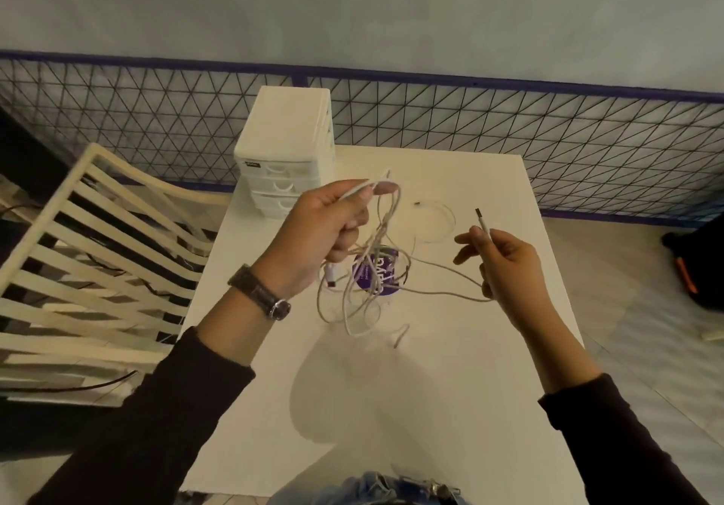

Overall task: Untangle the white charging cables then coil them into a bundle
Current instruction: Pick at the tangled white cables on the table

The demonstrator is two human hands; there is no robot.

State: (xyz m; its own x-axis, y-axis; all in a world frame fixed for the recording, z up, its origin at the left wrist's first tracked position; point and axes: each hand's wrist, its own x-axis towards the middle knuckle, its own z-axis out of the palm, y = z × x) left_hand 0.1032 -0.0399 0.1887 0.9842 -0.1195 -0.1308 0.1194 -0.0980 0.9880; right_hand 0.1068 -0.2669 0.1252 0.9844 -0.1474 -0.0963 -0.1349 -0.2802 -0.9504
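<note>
A tangle of white charging cables (364, 289) hangs above the white table (450, 387). My left hand (325, 226) is raised and pinches several strands near the top of the tangle; a plug dangles just below its palm. My right hand (505, 261) holds one cable end upright, its plug (480, 216) pointing up, and that strand runs left into the tangle. A separate thin white cable (435, 218) lies in a loose loop on the table behind the hands.
A white mini drawer unit (286, 152) stands at the table's far left corner. A round purple sticker (378, 273) lies under the tangle. A cream slatted chair (98, 261) is at left, a wire mesh fence (509, 128) behind, a dark bag (701, 269) at right.
</note>
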